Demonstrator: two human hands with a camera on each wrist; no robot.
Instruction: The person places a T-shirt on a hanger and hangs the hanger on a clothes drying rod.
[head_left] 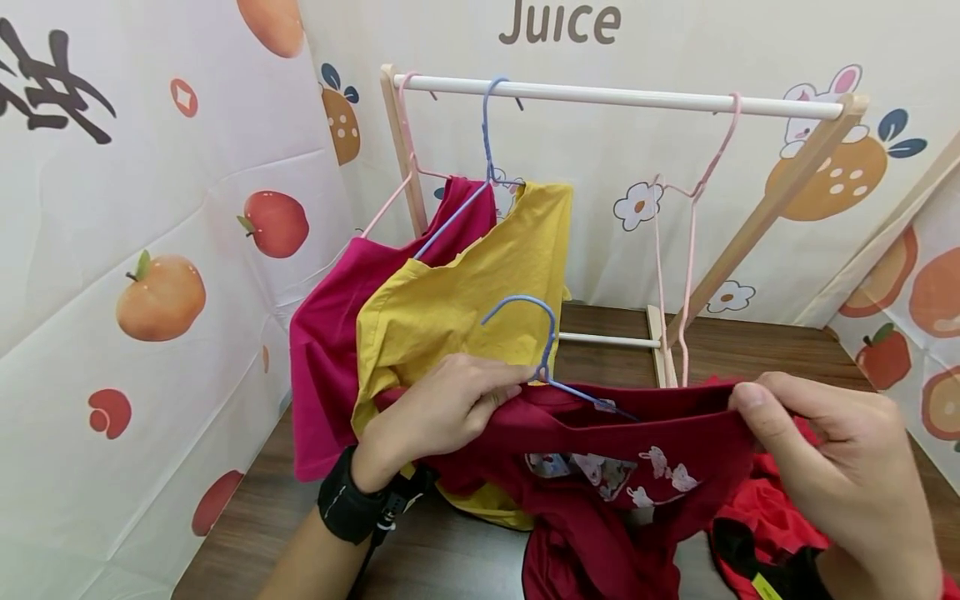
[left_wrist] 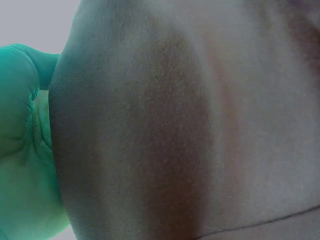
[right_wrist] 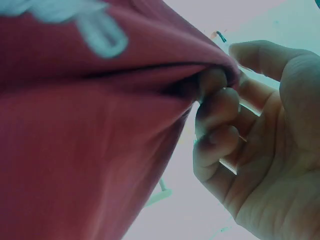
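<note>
A dark red shirt (head_left: 675, 454) with white rabbit prints is held up between both hands in the head view, its opening facing upward. A blue hanger (head_left: 553, 333) stands hook-up at that opening, its lower part hidden inside the cloth. My left hand (head_left: 442, 404) grips the shirt's edge at the left, its fingertips beside the hanger's neck; whether they also hold the hanger, I cannot tell. At the right end, my right hand (head_left: 840, 458) pinches the edge; the right wrist view shows the fingers curled at the cloth (right_wrist: 125, 135). Cloth (left_wrist: 150, 125) fills most of the left wrist view.
Behind stands a rack with a white rail (head_left: 622, 93). On it hang a magenta garment (head_left: 330, 333), a yellow garment (head_left: 450, 308) on a blue hanger, and a bare pink hanger (head_left: 693, 200). Bright red clothing (head_left: 780, 500) lies at the right. Fruit-printed cloth (head_left: 187, 208) walls the sides.
</note>
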